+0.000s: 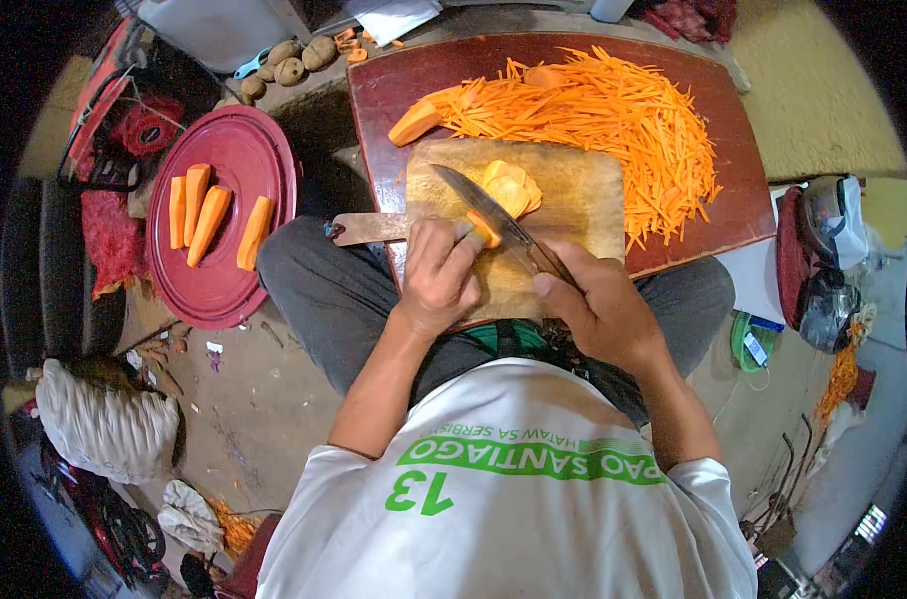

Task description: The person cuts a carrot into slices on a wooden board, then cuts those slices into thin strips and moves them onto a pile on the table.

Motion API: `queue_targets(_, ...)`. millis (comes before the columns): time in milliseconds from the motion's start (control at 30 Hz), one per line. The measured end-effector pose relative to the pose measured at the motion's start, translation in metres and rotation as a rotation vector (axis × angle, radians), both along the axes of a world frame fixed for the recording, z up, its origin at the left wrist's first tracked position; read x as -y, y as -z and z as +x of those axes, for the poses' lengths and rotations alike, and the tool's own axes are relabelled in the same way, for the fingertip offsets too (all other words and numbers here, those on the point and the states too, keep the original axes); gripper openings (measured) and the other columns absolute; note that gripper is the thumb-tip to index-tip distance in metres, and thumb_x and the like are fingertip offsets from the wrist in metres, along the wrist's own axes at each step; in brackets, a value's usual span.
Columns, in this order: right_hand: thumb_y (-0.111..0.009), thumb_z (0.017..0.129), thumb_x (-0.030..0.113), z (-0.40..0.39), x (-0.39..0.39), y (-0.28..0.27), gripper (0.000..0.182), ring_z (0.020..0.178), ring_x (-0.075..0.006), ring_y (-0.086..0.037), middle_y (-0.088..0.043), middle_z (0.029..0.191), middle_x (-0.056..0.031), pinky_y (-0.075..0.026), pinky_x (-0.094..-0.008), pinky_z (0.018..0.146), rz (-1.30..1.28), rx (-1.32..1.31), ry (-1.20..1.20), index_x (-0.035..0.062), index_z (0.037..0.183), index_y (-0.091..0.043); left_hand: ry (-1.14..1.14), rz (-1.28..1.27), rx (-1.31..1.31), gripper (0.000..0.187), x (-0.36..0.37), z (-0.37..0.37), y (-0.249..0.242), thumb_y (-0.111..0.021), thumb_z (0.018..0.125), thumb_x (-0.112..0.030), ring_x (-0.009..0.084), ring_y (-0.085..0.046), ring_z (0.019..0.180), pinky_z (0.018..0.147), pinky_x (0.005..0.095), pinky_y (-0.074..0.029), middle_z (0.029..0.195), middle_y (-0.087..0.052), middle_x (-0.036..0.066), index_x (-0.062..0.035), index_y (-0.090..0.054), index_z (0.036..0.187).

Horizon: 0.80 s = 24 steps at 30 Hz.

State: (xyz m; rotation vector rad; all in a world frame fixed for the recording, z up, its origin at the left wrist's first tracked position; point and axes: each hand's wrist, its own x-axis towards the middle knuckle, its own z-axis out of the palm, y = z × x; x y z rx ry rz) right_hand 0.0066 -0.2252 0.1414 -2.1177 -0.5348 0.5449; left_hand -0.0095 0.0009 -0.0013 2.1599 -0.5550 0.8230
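Note:
My right hand (605, 307) is wrapped round the handle of a knife (485, 211), its blade slanting up to the left over a wooden cutting board (583, 200). Beside the blade, the fingers of my left hand (438, 278) are closed on a short piece of carrot (486, 230). Thin carrot slices (511, 189) lie overlapped just beyond the knife. Around the board's far and right sides spreads a big heap of carrot strips (653, 130). A thick carrot chunk (415, 123) rests at the heap's left end.
The board sits on a dark red low table (379, 90). To the left, a red round lid (274, 150) bears several peeled carrots (210, 225). Brown potato-like roots (290, 70) lie beyond it. A white sack (109, 419) stands on the floor at lower left; a green container (741, 342) is at right.

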Motion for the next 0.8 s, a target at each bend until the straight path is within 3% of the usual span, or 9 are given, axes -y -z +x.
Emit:
queue_targets(67,-0.056,0.11,0.025,-0.001,0.0,0.001,0.034,0.106,-0.0534,-0.069,-0.072,0.111,-0.0309,-0.055,-0.0549,0.093,0.034,0.03,0.032,-0.0004,0.133,-0.061,-0.004,-0.002,-0.006,0.045,0.0,-0.001,0.001,-0.07,0.064,-0.007,0.0417,-0.063,0.091,0.083,0.0502,-0.053,0.101,-0.063,0.022,0.003,-0.074,0.108)
queue_targets(167,-0.061,0.109,0.024,0.002,0.005,0.015,0.035,0.085,-0.0348,-0.072,-0.071,0.095,-0.0212,-0.055,-0.0427,0.079,0.042,0.087,-0.035,0.0022,0.137,-0.061,-0.001,-0.031,0.02,0.047,0.005,0.002,-0.004,-0.068,0.063,0.0,0.0398,-0.062,0.088,0.079,0.0492,-0.05,0.1,-0.063,0.019,0.0022,-0.073,0.109)
queue_targets(200,-0.059,0.11,0.024,0.002,0.004,0.013,0.035,0.093,-0.0406,-0.071,-0.071,0.101,-0.0243,-0.055,-0.0467,0.084,0.028,0.053,-0.029,0.0015,0.136,-0.061,-0.001,-0.044,0.034,0.048,0.006,0.002,-0.007,-0.068,0.062,0.003,0.0388,-0.061,0.087,0.077,0.0487,-0.049,0.1,-0.063,0.018,0.0018,-0.073,0.11)
queue_targets(267,-0.056,0.11,0.025,0.002,0.0,0.003,0.034,0.109,-0.0522,-0.069,-0.072,0.114,-0.0307,-0.055,-0.0547,0.094,0.001,-0.017,-0.021,0.0001,0.133,-0.062,-0.012,-0.031,0.015,0.044,0.004,0.001,-0.002,-0.068,0.064,-0.003,0.0405,-0.062,0.089,0.081,0.0499,-0.051,0.101,-0.064,0.02,0.0027,-0.074,0.107)
queue_targets(300,-0.055,0.111,0.025,0.003,-0.001,0.0,0.034,0.11,-0.0519,-0.069,-0.072,0.114,-0.0307,-0.055,-0.0547,0.094,-0.018,-0.036,-0.027,0.0001,0.133,-0.062,-0.016,-0.023,0.005,0.043,0.003,0.0,-0.004,-0.068,0.065,-0.007,0.0413,-0.063,0.091,0.082,0.0505,-0.053,0.101,-0.065,0.022,0.0032,-0.075,0.106)
queue_targets(367,-0.055,0.111,0.026,0.003,-0.001,-0.004,0.035,0.112,-0.0514,-0.069,-0.072,0.115,-0.0306,-0.055,-0.0546,0.095,-0.058,-0.071,-0.036,0.0,0.133,-0.062,-0.001,-0.041,0.026,0.045,0.005,0.001,-0.008,-0.068,0.063,0.0,0.0397,-0.062,0.087,0.079,0.0492,-0.05,0.101,-0.064,0.019,0.0024,-0.073,0.108)
queue_targets(433,-0.058,0.11,0.022,0.001,0.001,0.0,0.034,0.092,-0.0382,-0.071,-0.071,0.1,-0.023,-0.055,-0.0466,0.084,-0.001,0.008,-0.002,0.0015,0.137,-0.061,0.007,-0.051,0.036,0.047,0.006,0.002,-0.01,-0.068,0.062,0.004,0.0389,-0.061,0.086,0.077,0.0486,-0.049,0.101,-0.064,0.018,0.0019,-0.072,0.108)
queue_targets(500,-0.06,0.109,0.02,0.0,0.002,0.006,0.035,0.082,-0.0314,-0.072,-0.071,0.092,-0.0191,-0.055,-0.0426,0.079,0.03,0.054,0.0,0.0022,0.139,-0.06,0.007,-0.05,0.035,0.046,0.006,0.002,-0.009,-0.068,0.062,0.004,0.039,-0.061,0.086,0.077,0.0487,-0.048,0.101,-0.064,0.018,0.0018,-0.072,0.108)
queue_targets(800,-0.058,0.109,0.019,0.001,0.003,0.017,0.034,0.083,-0.0365,-0.071,-0.07,0.093,-0.0218,-0.055,-0.0442,0.079,0.046,0.089,-0.021,0.001,0.138,-0.059,0.017,-0.04,0.026,0.047,0.005,0.001,-0.006,-0.069,0.062,0.002,0.0394,-0.062,0.086,0.078,0.0497,-0.049,0.102,-0.064,0.018,0.002,-0.071,0.109)
